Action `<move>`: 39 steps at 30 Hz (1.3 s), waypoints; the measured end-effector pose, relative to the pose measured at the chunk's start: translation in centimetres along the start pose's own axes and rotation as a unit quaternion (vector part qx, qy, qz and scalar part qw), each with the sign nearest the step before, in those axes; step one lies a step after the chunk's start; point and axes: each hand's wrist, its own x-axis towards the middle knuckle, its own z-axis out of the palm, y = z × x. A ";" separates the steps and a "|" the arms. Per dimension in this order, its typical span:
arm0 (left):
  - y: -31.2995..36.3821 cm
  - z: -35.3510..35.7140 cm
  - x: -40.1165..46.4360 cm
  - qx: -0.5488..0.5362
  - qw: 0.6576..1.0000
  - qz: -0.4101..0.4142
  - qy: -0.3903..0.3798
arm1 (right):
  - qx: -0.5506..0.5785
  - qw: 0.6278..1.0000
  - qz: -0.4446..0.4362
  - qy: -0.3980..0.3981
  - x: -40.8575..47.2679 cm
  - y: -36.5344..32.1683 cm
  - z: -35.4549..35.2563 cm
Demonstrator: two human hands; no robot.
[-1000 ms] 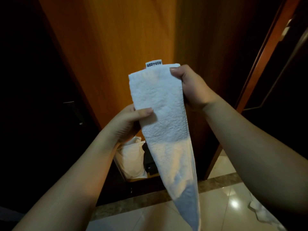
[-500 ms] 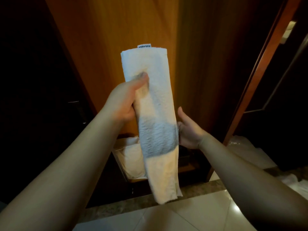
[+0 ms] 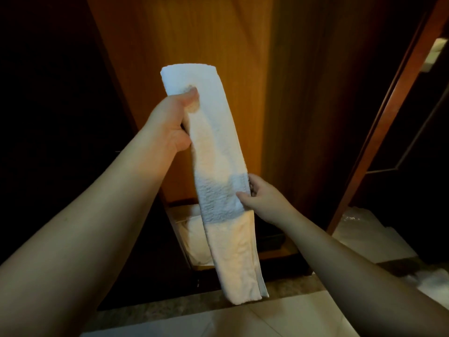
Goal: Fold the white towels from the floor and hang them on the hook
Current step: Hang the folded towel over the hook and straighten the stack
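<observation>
A white towel (image 3: pixel 213 166), folded into a long narrow strip, hangs in front of a wooden panel. My left hand (image 3: pixel 170 125) grips it near the folded top, thumb pressed on the front. My right hand (image 3: pixel 261 200) pinches its right edge lower down, thumb in front and fingers behind. The towel's lower end hangs free above the floor. More white towels (image 3: pixel 422 279) lie on the floor at the right edge. No hook is in view.
An orange-brown wooden panel (image 3: pixel 194 32) stands straight ahead, with a wooden door frame (image 3: pixel 379 132) to the right. A white bag-lined bin (image 3: pixel 194 237) sits low behind the towel. Pale plastic sheeting (image 3: pixel 364 229) lies on the shiny tiled floor (image 3: pixel 243 322) at right.
My right hand let go of the towel's top, dropped down the right side and now pinches the edge lower down. My left hand moved up to grip near the top.
</observation>
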 end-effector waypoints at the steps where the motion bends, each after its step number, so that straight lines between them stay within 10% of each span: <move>1: 0.2 0.0 0.0 0.001 1.000 0.001 -0.005 | -0.029 0.999 -0.010 0.005 0.0 -0.3 0.1; 7: 1.8 0.1 0.1 0.058 0.996 0.007 -0.070 | -0.154 0.986 -0.064 0.011 -0.5 -1.4 -0.6; 10: 2.5 0.3 0.3 0.058 0.996 0.008 -0.075 | 0.033 0.999 -0.021 -0.013 -0.3 -1.4 -1.3; 14: 2.9 0.9 1.1 0.025 0.997 0.001 -0.079 | 0.360 0.921 0.099 -0.110 -0.2 -0.3 -2.1; 19: 2.6 1.2 3.2 0.029 0.997 -0.013 -0.066 | 0.283 0.916 0.168 -0.231 -0.5 -0.1 -2.4; 27: -1.5 -0.4 7.7 0.119 0.991 -0.062 0.022 | 0.308 0.909 0.156 -0.233 -0.8 -2.2 -3.2; 39: -9.4 -2.9 5.8 0.151 0.980 -0.111 -0.059 | 0.387 0.914 0.050 -0.109 1.3 -6.9 -5.5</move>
